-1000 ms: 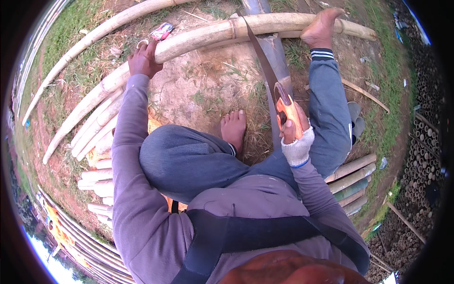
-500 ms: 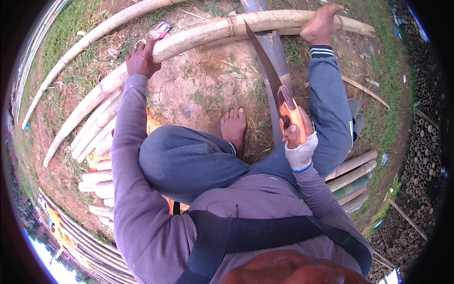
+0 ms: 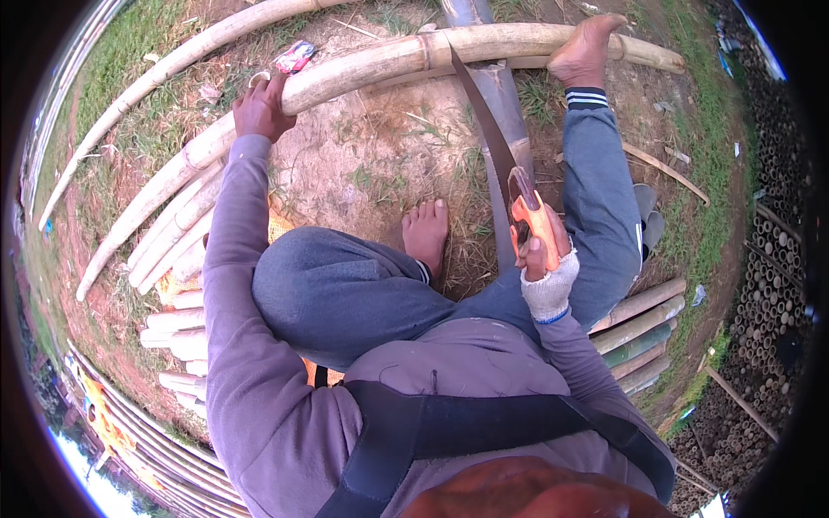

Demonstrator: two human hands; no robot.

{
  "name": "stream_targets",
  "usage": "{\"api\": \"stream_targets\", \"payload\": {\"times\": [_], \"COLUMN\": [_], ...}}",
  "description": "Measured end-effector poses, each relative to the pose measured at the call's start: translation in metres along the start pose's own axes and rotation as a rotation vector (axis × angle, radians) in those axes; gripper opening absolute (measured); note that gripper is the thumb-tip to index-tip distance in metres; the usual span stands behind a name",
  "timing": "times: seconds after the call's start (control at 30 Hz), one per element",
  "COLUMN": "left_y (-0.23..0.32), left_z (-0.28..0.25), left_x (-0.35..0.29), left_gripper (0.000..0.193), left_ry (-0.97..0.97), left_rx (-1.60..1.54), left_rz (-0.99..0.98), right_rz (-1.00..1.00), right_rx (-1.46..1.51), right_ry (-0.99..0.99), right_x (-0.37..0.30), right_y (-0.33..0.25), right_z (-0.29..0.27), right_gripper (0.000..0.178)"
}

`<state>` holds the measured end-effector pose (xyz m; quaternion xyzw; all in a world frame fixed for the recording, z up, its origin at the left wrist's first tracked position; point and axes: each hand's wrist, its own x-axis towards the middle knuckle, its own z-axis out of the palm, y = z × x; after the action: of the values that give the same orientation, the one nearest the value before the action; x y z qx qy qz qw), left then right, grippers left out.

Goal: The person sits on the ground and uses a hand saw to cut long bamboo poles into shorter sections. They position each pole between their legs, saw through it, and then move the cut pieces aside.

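Observation:
A long pale bamboo pole [image 3: 358,69] runs across in front of me, curved by the lens. My left hand [image 3: 263,110] is closed over it on the left, with the fingers on the far side. In my right hand [image 3: 550,246], which wears a white fingerless glove, is the orange handle of a hand saw [image 3: 488,116]. The narrow dark blade slants up and left; its far end meets the pole just right of a node. My bare foot [image 3: 587,50] rests on the pole's right part. Beneath the pole lies a thicker grey bamboo [image 3: 509,108].
Another bamboo pole [image 3: 164,73] lies farther off at the left. Cut bamboo lengths [image 3: 639,324] are stacked by my right side, more [image 3: 177,321] by my left. A small red wrapper [image 3: 295,56] sits beyond my left hand. Many bamboo ends [image 3: 764,302] fill the far right.
The saw and my right hand have shifted slightly toward me, the blade's end still at the pole. My left hand keeps its hold and my foot stays on the pole.

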<state>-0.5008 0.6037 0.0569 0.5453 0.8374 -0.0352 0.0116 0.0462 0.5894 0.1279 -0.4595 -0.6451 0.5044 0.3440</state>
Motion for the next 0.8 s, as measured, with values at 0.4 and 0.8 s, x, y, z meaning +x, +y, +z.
{"api": "stream_targets", "payload": {"times": [0.4,0.8], "left_y": [0.022,0.012], "left_z": [-0.003,0.002], "left_x": [0.038,0.016], "left_gripper": [0.082,0.087], "left_ry": [0.049,0.007], "left_rx": [-0.006,0.002], "left_rz": [0.076,0.023], "right_rz": [-0.117,-0.201], "right_rx": [-0.107,-0.2], "right_ry": [0.163,0.23], "right_x": [0.089,0.187], "right_y": [-0.009,0.016], "right_z": [0.036,0.092], "right_gripper": [0.047,0.04]}}
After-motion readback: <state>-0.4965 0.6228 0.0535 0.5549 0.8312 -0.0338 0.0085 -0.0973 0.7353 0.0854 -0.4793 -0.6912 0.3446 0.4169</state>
